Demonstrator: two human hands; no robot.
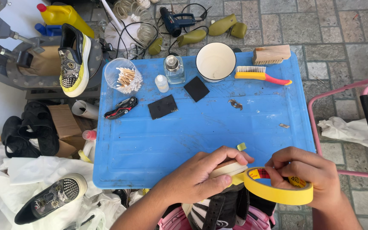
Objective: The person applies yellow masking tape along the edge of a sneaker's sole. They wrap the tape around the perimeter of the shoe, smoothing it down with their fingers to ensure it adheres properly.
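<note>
Now our left hand (199, 176) pinches the shoe (226, 200) at its pale sole edge, over the blue table's (192, 132) near rim, while our right hand (305, 172) grips the yellow tape roll (277, 191). Seemingly taut, the strip could wrinkle or tear if pulled crooked.

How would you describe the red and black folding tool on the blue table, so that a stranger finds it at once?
Start at the blue table and go to its far-left part, below the clear cup of cotton swabs. The folding tool lies there, left of a black square pad. It alone has red and black handles; the brush with a red handle lies far to the right.
</note>
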